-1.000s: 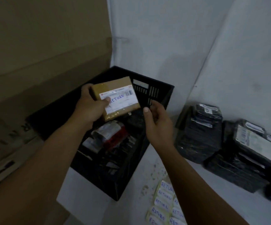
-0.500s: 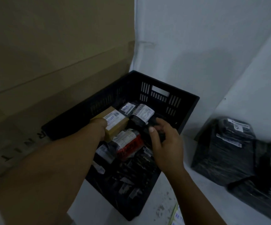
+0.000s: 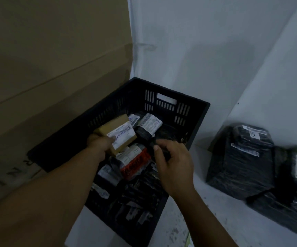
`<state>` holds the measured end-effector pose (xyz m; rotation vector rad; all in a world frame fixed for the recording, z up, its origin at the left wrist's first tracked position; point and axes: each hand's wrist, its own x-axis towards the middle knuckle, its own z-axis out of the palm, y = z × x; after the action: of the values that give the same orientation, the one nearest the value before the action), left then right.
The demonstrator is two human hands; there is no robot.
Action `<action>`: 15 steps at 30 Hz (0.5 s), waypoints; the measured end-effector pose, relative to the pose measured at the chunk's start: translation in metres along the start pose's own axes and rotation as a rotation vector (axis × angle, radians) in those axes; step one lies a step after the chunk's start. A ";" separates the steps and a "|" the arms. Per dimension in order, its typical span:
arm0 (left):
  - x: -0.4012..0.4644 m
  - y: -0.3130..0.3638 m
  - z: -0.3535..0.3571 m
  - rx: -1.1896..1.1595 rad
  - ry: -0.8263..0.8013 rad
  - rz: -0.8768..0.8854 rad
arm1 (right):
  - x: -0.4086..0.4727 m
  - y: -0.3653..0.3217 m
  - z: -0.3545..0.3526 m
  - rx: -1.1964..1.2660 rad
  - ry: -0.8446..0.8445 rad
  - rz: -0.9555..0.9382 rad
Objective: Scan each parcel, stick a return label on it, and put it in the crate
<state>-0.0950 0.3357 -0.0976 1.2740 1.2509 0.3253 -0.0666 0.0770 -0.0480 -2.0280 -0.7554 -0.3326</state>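
My left hand (image 3: 100, 144) holds the brown parcel (image 3: 116, 133), already labelled RETURN, low inside the black crate (image 3: 200, 120) at 12 o'clock. My right hand (image 3: 175, 164) has a narrow grip on a black parcel (image 3: 146, 136) in the crate. Several labelled parcels lie there, so this part is done. At 3 o'clock on the bench (image 3: 215, 214), black parcels (image 3: 240, 161) wait, I think still unprocessed.
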 end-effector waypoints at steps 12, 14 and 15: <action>0.012 -0.015 0.006 0.351 0.112 0.094 | 0.002 0.000 -0.001 -0.005 -0.023 0.002; 0.014 -0.013 0.001 0.340 0.053 0.065 | 0.002 0.000 -0.001 -0.002 -0.018 0.005; 0.016 -0.011 -0.002 0.300 0.008 0.037 | 0.002 0.001 -0.001 0.001 -0.016 0.007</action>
<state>-0.0956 0.3452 -0.1148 1.5537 1.3183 0.1726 -0.0648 0.0763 -0.0467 -2.0338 -0.7582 -0.3120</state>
